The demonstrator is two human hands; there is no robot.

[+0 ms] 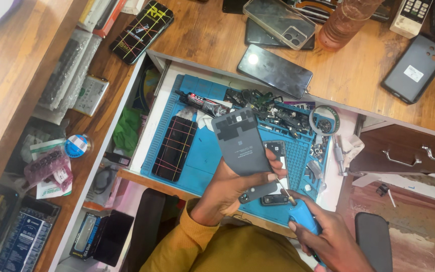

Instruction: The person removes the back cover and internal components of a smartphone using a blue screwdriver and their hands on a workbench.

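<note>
My left hand (227,189) grips a grey opened phone body (242,143), tilted upward with its inner back side facing me. In my right hand (328,236) is a blue-handled screwdriver (300,214), its thin tip touching the lower end of the phone near my left thumb. Both hands hover over a blue repair mat (202,151) laid in an open drawer. On the mat's left part lies a cracked phone screen (174,147) with coloured lines. Small phone parts (278,113) and a glue tube (205,103) rest along the mat's far edge.
On the wooden desk behind lie a dark phone (274,70), a clear case (279,22), a grey case (414,68) and an orange bottle (346,22). A tape roll (76,146) and packaged parts sit on the left shelf. Drawer handles (419,156) are at the right.
</note>
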